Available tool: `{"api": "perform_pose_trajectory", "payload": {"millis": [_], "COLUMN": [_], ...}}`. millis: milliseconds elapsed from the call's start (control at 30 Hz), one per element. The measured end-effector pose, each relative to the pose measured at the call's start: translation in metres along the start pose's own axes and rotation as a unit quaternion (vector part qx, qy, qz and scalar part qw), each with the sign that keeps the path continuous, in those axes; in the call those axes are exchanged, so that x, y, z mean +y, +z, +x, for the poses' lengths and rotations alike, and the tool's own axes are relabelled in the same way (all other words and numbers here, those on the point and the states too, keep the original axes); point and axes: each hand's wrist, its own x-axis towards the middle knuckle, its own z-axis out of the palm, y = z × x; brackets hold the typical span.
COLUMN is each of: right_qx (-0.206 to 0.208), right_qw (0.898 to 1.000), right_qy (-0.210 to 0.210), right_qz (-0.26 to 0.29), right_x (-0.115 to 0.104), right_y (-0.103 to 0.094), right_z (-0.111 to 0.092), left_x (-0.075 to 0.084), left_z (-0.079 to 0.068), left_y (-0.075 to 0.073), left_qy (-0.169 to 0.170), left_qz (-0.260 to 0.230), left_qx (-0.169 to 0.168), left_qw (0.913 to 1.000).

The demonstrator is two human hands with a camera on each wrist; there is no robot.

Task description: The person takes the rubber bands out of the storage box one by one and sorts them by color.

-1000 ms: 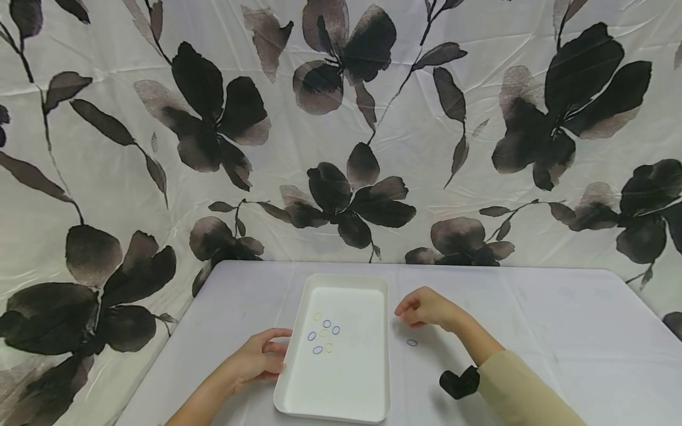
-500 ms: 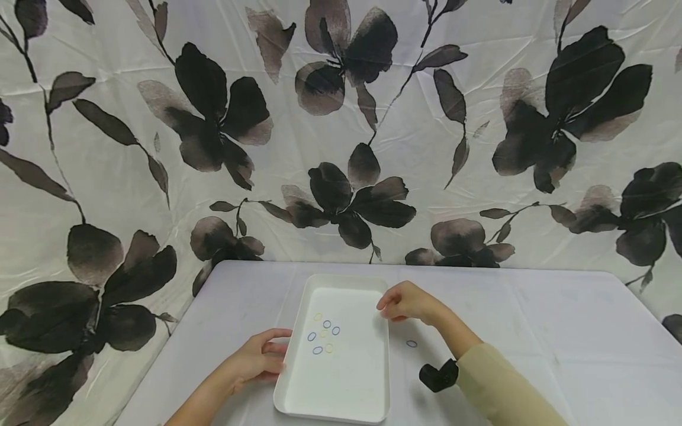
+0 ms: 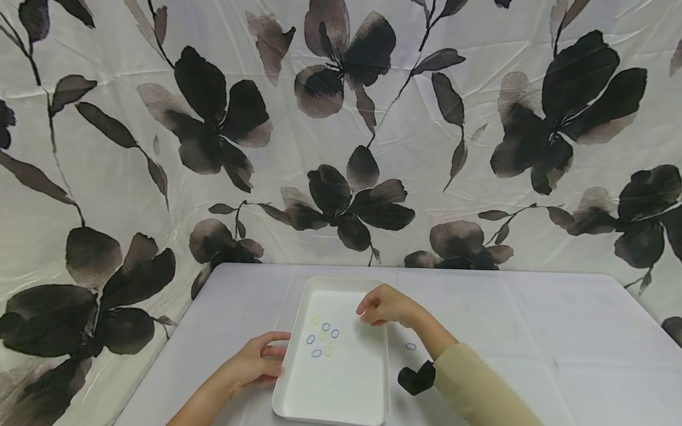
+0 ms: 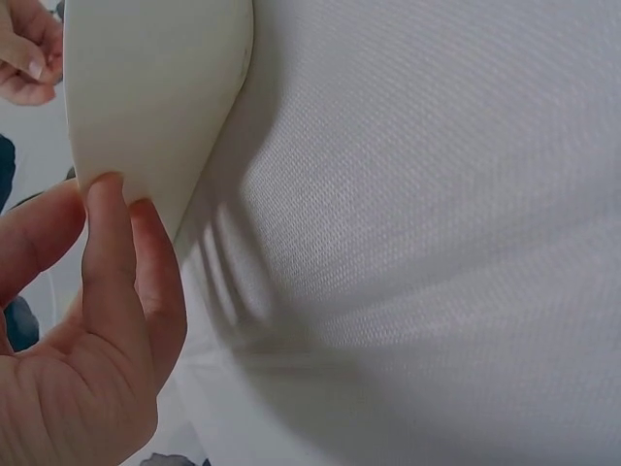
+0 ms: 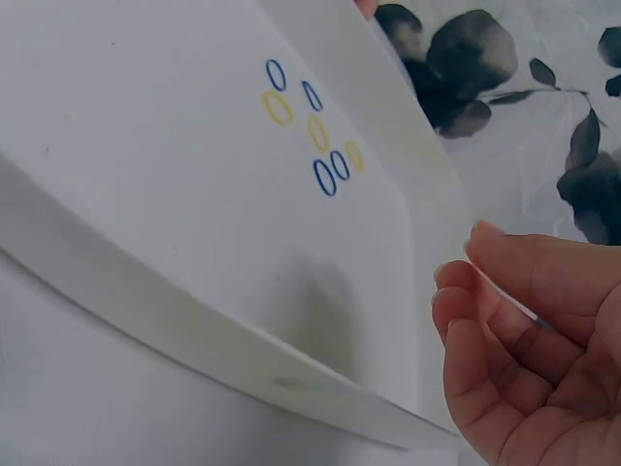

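A white tray (image 3: 335,390) lies lengthwise on the table. Inside it, toward the left, are several thin blue rings (image 3: 317,353) and yellow rings (image 3: 328,351), lying flat and apart. My left hand (image 3: 250,364) rests its fingertips against the tray's left outer wall; the left wrist view shows the fingers (image 4: 112,262) touching just below the rim. Over the tray's upper right part is my right hand (image 3: 389,306), thumb and fingers bent toward each other. In the right wrist view any ring between its fingertips is hidden. One blue ring (image 3: 411,347) lies on the table right of the tray.
White cloth covers the table (image 3: 506,331). Behind it hangs a pale curtain (image 3: 341,136) with dark flowers. A black piece (image 3: 417,378) sits at the right wrist, by the beige sleeve (image 3: 474,384), above the table.
My right hand has moved left from above the table, across the tray's right rim, to over the tray. The left hand, the tray and the visible rings have stayed in place.
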Motion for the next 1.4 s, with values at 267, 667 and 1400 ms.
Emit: {"api": "perform_pose_trajectory", "payload": {"millis": [267, 667, 1400], "right_qx": [-0.002, 0.011, 0.052], "right_qw": [1.0, 0.999, 0.994], "right_qy": [-0.009, -0.024, -0.023], "right_qz": [-0.001, -0.018, -0.088], "right_x": [0.002, -0.001, 0.008], "right_y": [0.014, 0.036, 0.059], "right_z": [0.01, 0.019, 0.036], "left_x": [-0.001, -0.003, 0.002], "left_z": [0.0, -0.001, 0.003], "left_y": [-0.002, -0.002, 0.0], "left_qy": [-0.005, -0.003, -0.002], "left_qz": [-0.008, -0.018, -0.006], "left_qx": [-0.005, -0.009, -0.012], "left_qw": [0.9999, 0.9998, 0.9999]}}
